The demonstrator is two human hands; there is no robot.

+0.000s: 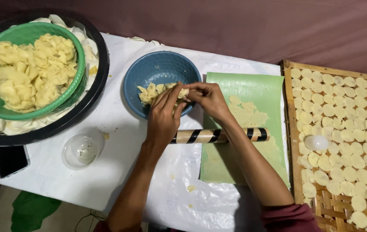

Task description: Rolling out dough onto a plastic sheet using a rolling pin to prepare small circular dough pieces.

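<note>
From my head camera: both my hands, left grip and right grip, pinch shut on one dough lump at the blue bowl rim. Best tear gently; the striped rolling pin lies just beneath my wrists.

2 hands, 2 colanders, 1 rolling pin, 2 clear cups

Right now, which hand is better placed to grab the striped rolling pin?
Probably the left hand: its wrist lies right over the striped rolling pin. The right hand sits higher, at the blue bowl rim, and both hands pinch dough.
</note>
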